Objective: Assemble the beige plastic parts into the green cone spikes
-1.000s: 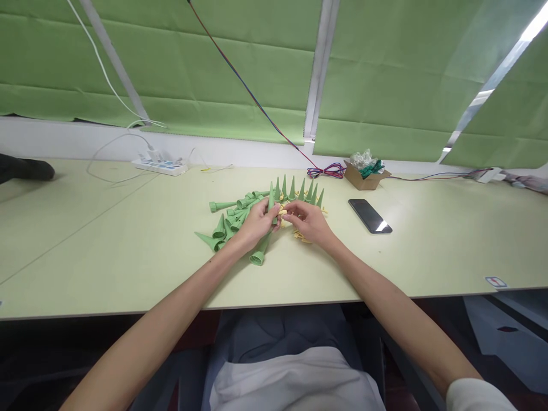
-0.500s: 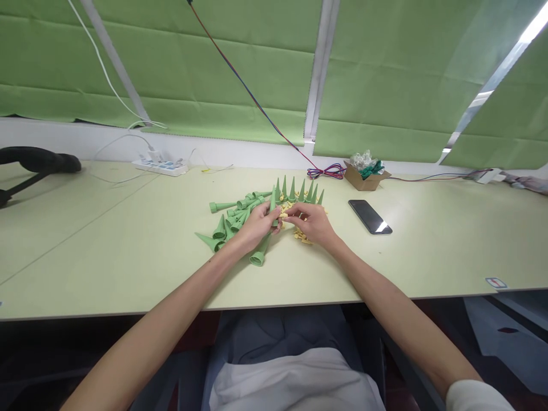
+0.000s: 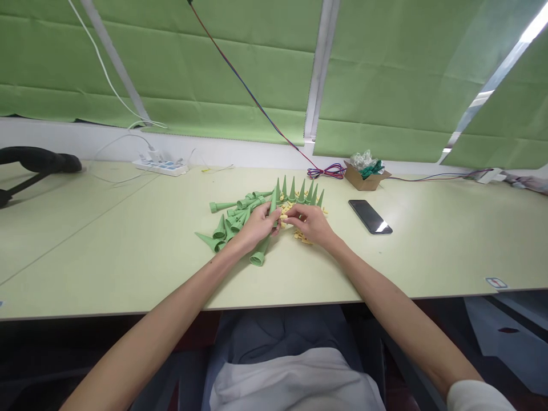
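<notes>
My left hand (image 3: 258, 224) is closed around a green plastic cone (image 3: 273, 202), whose tip points up. Close beside it, my right hand (image 3: 314, 223) pinches a small yellow piece (image 3: 283, 217) between thumb and fingertips, at the cone's right side. Whether the piece touches the cone I cannot tell. More green cones (image 3: 219, 230) lie in a loose heap left of and under my left hand. Behind the hands several cones (image 3: 301, 192) stand upright in a row. Small yellow pieces (image 3: 303, 237) are scattered around and partly beneath my right hand.
A black phone (image 3: 370, 217) lies to the right. Farther back are a small cardboard box (image 3: 365, 178) with crumpled plastic and a coil of red and blue wire (image 3: 326, 171). A white power strip (image 3: 160, 166) and a black curved object (image 3: 38, 161) are at the left.
Both hands stay almost in place, still holding the cone and the yellow piece. The fingers and the cone have shifted only slightly.
</notes>
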The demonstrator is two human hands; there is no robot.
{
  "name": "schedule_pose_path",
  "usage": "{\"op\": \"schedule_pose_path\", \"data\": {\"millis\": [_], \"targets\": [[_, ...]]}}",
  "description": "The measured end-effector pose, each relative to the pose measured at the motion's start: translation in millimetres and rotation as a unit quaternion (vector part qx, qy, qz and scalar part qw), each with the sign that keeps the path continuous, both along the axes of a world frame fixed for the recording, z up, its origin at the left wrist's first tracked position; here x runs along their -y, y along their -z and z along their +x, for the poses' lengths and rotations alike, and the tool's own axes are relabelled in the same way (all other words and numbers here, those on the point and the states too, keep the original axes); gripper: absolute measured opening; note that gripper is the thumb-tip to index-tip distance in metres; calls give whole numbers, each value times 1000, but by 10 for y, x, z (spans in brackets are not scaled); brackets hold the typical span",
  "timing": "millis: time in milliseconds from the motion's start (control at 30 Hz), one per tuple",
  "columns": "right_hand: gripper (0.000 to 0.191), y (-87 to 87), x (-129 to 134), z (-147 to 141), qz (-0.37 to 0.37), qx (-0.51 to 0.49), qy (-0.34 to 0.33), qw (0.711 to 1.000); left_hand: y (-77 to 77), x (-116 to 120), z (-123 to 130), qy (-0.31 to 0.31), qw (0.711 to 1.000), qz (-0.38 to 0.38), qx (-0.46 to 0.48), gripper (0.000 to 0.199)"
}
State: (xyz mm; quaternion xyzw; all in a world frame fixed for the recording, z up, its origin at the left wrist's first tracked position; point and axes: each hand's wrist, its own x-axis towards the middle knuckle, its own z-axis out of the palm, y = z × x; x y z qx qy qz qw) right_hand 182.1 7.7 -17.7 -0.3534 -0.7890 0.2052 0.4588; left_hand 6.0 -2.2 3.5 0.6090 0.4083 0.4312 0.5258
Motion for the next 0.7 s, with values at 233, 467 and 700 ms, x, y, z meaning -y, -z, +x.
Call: {"op": "schedule_pose_path", "data": {"millis": [233,467,700], "targets": [[26,-18,7,4,-5,33,16,999,5,3,-3,2,999,24,-22,21],[42,-20,23,1,-17,61,24,998,16,-3,1,4,999,39,-31,22],[49,6,16,-9,-39,56,22,997,-10,10,9,8,999,34,-28,27]]}}
